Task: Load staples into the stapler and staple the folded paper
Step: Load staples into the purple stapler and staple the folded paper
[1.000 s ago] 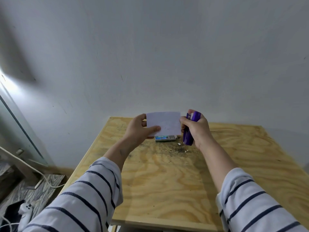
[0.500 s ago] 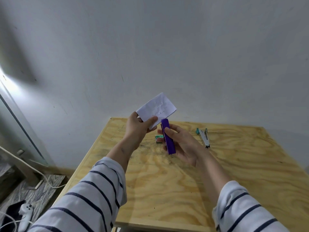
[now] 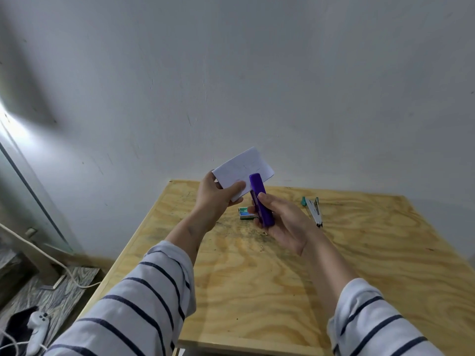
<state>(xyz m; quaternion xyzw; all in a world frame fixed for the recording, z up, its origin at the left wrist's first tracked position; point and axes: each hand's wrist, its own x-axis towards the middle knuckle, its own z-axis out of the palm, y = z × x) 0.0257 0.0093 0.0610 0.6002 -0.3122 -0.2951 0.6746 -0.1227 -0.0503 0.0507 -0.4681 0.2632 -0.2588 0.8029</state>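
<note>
The left hand [image 3: 216,199] holds the white folded paper [image 3: 244,172] raised above the far edge of the light plywood bench [image 3: 359,265], its grip pinching the paper's lower corner between thumb and fingers. The right hand [image 3: 285,224] lies palm-up with the purple plastic stapler [image 3: 261,200] across its fingers, thumb pressed on the stapler's body; the stapler's tip overlaps the paper's lower edge. On the bench, a small green staple box [image 3: 245,212] sits beneath the hands, and a metal staple remover with a teal handle [image 3: 313,208] lies to the right, apart.
</note>
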